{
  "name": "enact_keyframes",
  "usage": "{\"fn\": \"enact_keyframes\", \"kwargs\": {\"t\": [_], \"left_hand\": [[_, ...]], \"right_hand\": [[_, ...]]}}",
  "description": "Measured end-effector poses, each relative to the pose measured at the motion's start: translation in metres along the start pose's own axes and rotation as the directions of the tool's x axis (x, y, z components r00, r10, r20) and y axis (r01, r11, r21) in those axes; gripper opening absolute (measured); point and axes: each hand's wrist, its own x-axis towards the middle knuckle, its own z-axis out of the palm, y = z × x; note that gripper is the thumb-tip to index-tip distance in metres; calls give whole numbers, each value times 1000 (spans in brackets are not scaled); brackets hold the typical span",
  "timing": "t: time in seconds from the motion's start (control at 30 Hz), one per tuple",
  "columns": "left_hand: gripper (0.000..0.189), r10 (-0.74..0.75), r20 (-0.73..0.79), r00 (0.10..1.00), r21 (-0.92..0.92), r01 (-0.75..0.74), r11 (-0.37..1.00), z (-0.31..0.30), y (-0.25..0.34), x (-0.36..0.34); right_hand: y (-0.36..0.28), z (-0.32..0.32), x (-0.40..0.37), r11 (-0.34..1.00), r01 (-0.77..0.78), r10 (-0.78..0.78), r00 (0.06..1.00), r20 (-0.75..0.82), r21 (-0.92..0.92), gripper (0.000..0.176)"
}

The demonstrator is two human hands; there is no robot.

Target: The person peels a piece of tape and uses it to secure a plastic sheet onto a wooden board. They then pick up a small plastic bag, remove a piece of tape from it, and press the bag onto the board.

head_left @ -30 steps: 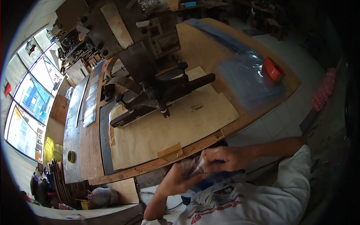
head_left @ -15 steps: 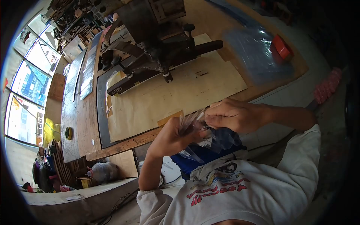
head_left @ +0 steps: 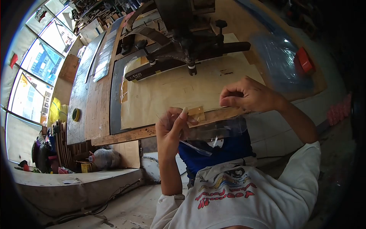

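A clear plastic sheet (head_left: 215,130) stretches in front of my body at the table's near edge. Its left end is in my left hand (head_left: 171,124), with the thumb pressed toward the fingers. To the right and a little higher, my right hand (head_left: 248,95) has thumb and forefinger pinched together above the sheet's right part; whether the pinch holds a bit of plastic is too small to tell. Behind both hands lies a pale board (head_left: 160,95) with a piece of brown tape (head_left: 196,113) near its front edge.
A dark machine with a long bar (head_left: 225,49) stands over the board. A stack of clear plastic (head_left: 274,57) and a red tape dispenser (head_left: 305,60) lie at the right. A tape roll (head_left: 76,114) sits at the left.
My hands were close together over crumpled plastic; now they are apart, my right hand up and right, and the plastic is spread out between them. The view has shifted too.
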Motion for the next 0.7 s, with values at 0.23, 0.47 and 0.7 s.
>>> {"fn": "enact_keyframes", "kwargs": {"t": [0.23,0.47,0.7], "left_hand": [[11,141,-169,976,-157,-167,973,-20,-6,4],[18,197,-281,939,-201,-259,945,-27,-14,17],[22,195,-406,893,-180,-287,941,-31,-27,14]], "right_hand": [[15,-18,21,993,11,25,957,290,-119,37],[55,1,27,801,162,-113,986,-121,577,28],[83,67,20,766,237,-58,951,-303,598,23]]}}
